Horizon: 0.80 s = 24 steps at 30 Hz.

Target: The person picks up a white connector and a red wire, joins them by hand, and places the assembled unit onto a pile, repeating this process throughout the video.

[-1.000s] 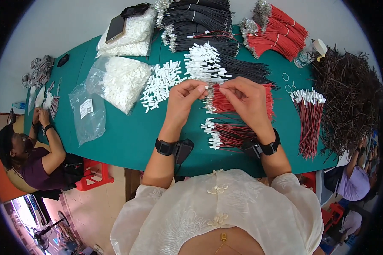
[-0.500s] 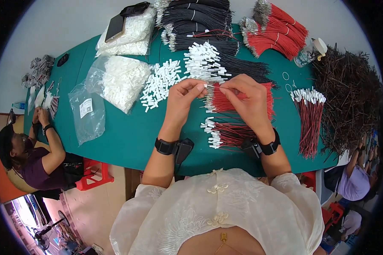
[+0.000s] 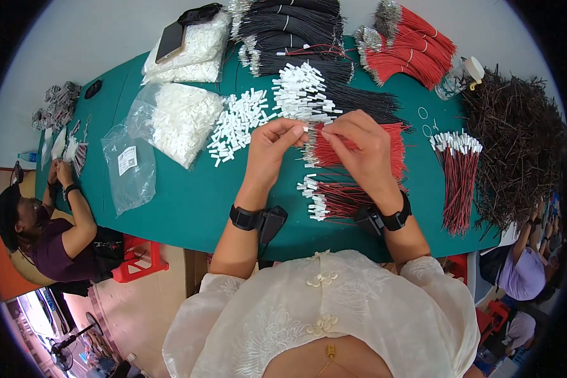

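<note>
My left hand (image 3: 273, 146) pinches a small white plastic connector (image 3: 305, 129) between thumb and finger. Facing it, my right hand (image 3: 363, 148) is closed in a pinch on a thin wire; its colour and tip are too small to make out. Below both hands lies a bundle of red wires (image 3: 392, 151) with bare metal ends. Nearer to me, red and dark wires (image 3: 346, 199) carry white connectors on their left ends. Just beyond my hands, more white connectors (image 3: 299, 88) lie heaped beside black wires (image 3: 368, 101).
Loose white connectors (image 3: 240, 120) and a plastic bag of them (image 3: 181, 120) lie left on the green table (image 3: 189, 195). Black bundles (image 3: 296, 28) and red bundles (image 3: 416, 53) line the back. Rightward are finished-looking wires (image 3: 460, 189), a jar (image 3: 453, 82) and a dark wire heap (image 3: 516, 145). A co-worker (image 3: 50, 227) sits left.
My right hand has drawn slightly left, closer to the connector in my left hand, and its wrist has turned a little. My left hand has hardly moved.
</note>
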Tool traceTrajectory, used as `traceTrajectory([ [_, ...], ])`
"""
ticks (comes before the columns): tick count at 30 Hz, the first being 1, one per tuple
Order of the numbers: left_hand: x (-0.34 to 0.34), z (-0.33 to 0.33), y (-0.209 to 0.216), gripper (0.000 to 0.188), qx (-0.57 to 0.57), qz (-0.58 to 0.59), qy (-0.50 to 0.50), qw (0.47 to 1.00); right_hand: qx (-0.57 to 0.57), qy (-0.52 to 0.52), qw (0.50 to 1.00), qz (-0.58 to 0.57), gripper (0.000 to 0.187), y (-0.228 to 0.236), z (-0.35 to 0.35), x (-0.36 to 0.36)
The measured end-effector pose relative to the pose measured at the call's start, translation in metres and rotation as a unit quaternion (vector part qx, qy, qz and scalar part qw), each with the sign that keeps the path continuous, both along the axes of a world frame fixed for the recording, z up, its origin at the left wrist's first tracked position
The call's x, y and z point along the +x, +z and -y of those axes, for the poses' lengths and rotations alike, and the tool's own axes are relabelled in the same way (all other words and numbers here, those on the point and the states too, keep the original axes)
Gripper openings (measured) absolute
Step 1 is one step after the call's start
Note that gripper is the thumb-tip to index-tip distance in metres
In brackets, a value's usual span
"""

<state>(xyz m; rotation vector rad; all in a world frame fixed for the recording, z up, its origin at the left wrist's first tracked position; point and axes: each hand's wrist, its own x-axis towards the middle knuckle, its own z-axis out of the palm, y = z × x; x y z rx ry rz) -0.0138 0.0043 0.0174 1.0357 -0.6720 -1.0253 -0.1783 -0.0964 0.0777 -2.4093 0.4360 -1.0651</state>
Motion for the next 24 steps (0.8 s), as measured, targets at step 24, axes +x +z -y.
traceTrajectory([
  [24,-0.001,0.003,-0.01,0.016,-0.01,-0.018,-0.025,0.999,0.01,0.009,1.0,0.012,0.013,-0.012,0.0,0.005],
])
